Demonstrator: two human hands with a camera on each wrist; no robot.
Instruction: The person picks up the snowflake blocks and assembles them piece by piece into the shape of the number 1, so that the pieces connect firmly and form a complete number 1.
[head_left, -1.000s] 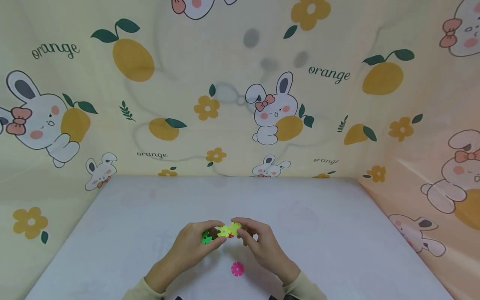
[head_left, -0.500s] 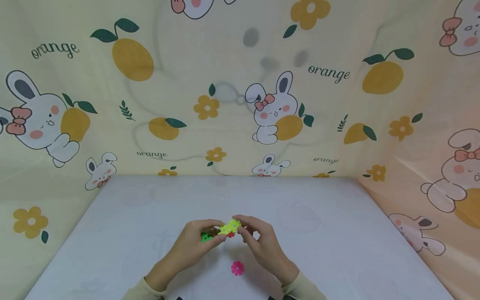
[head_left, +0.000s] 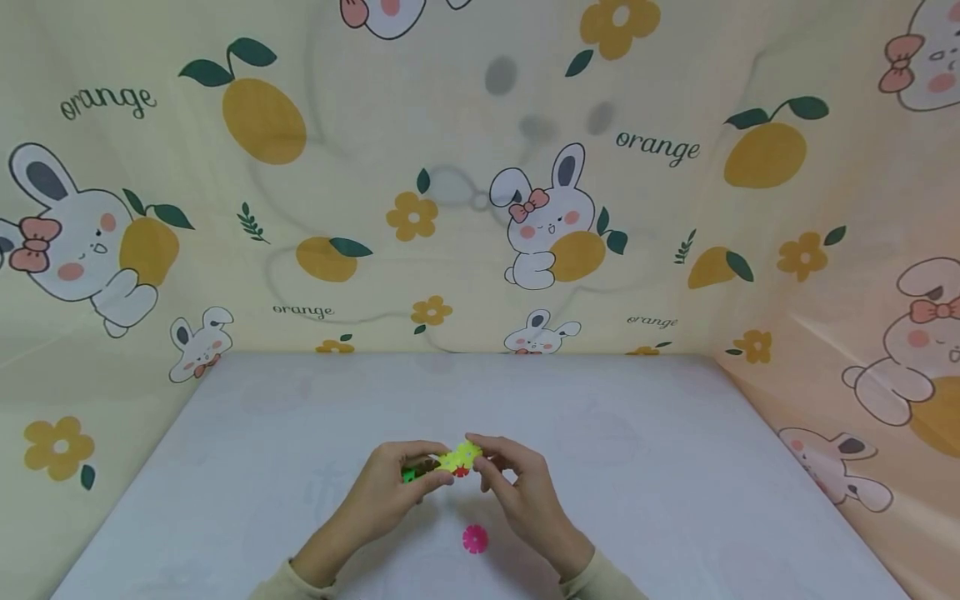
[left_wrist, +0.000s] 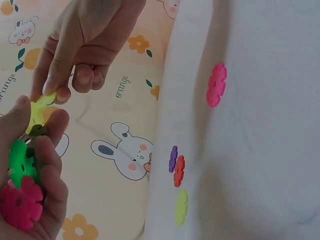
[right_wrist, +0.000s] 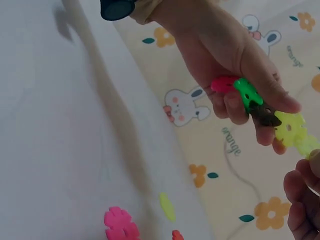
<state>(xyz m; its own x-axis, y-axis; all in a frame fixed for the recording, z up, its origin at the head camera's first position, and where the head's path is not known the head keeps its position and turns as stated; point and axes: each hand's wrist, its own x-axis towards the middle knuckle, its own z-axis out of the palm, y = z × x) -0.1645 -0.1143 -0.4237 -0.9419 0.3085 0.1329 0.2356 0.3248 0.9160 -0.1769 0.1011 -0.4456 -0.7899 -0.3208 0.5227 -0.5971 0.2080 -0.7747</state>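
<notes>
In the head view, my left hand [head_left: 386, 483] holds a short chain of plastic snowflake discs above the table. The left wrist view shows a pink disc [left_wrist: 21, 204] and a green disc [left_wrist: 21, 162] cradled in its curled fingers. Following them in the right wrist view are a brown disc [right_wrist: 265, 114] and a yellow disc [right_wrist: 289, 127] under the left thumb. My right hand [head_left: 528, 492] pinches another yellow disc [right_wrist: 307, 144] at the chain's end. The two yellow discs touch and overlap; whether their slots are fully interlocked I cannot tell.
A loose pink disc [head_left: 475, 538] lies on the white table [head_left: 637, 467] between the forearms. Farther back, the left wrist view has a purple disc [left_wrist: 173, 159], a red disc [left_wrist: 179, 171] and a yellow-green disc [left_wrist: 181, 206]. Printed cloth [head_left: 450, 275] stands around the table.
Both hands stay nearly in place. The yellow discs have tilted slightly between the fingers, and less of the green disc shows beside the left thumb.
</notes>
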